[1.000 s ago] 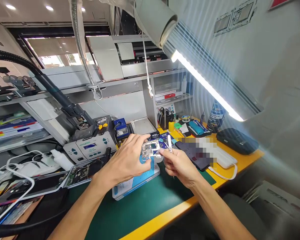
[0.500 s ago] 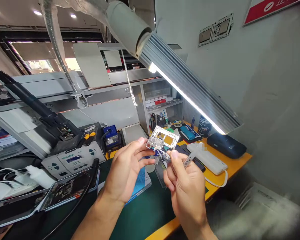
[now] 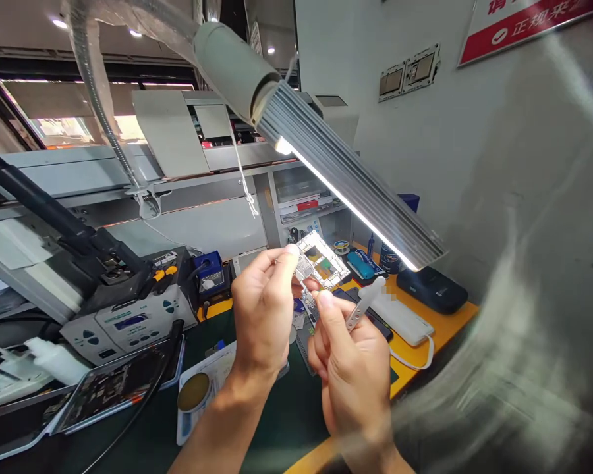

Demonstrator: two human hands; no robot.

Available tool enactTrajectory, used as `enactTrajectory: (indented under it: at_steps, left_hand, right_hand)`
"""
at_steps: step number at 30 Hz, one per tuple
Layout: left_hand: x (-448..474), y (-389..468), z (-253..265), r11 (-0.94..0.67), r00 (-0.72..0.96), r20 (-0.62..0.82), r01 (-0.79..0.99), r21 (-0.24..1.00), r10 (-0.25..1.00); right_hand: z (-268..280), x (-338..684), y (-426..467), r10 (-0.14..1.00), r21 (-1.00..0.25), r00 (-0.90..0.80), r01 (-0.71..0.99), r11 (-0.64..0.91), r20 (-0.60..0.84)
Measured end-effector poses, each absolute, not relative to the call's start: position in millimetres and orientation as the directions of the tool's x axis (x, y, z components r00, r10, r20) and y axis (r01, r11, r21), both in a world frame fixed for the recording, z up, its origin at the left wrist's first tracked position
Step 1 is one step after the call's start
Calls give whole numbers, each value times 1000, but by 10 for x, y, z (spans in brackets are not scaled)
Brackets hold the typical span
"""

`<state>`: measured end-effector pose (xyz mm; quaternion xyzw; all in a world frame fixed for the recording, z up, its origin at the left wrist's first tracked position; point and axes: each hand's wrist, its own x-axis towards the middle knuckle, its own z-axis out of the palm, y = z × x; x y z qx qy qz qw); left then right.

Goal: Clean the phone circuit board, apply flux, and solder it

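Holding a small metal circuit board (image 3: 320,263) up under the lamp bar (image 3: 346,191), my left hand (image 3: 264,309) pinches its left edge between thumb and fingertips. My right hand (image 3: 348,365) is clenched around metal tweezers (image 3: 363,307), its thumb tip touching the board's lower edge. Both hang above the green mat on the bench (image 3: 277,421), with a soldering station (image 3: 128,316) off to the left.
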<state>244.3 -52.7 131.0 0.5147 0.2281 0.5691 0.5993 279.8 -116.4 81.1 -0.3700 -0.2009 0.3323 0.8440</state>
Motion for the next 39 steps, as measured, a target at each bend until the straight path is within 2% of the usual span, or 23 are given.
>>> enactTrajectory:
  at_steps: [3,6,10,12,16,18,23,33,39]
  left_hand:
    - [2488,-512,1376,-272,225,389,-420,866,893]
    - [2511,-488,1429,-378,127,451,-376,846,884]
    - [2499,-441,1472,-456,38,487,-297,839,872]
    - [2479,-432,1482,-462,60,495,-277,843,867]
    - [2448,-469,1495,-470,71,503,-264,842,861]
    - [2443,-500,1501,-464,64,495,-262,846,866]
    - [2453,-527,1494,-436,63,465,-260,862,883]
    - [2444,-484,1495,-425,20,452,-306,852,892]
    - [2453,-501,1491,-472,-24,483,-264,841,875]
  right_hand:
    - [871,2817,-1158,727,-751,678,-422,508,110]
    - [931,2817,-1184,737,-728,667,-453,515,106]
    - [937,2840,-1272,723,-649,689,-529,548,49]
    - [916,2887,-1320,694,-616,720,-533,580,29]
    - [878,3075,-1405,531,-632,848,-405,661,12]
    - [873,3193,-1447,486,-616,874,-379,690,7]
    - [916,3424,-1513,524,-627,851,-384,678,46]
    - [1104,3578,-1423,391,-630,886,-157,761,251]
    - [1106,3557,-1366,403,-616,874,-164,770,271]
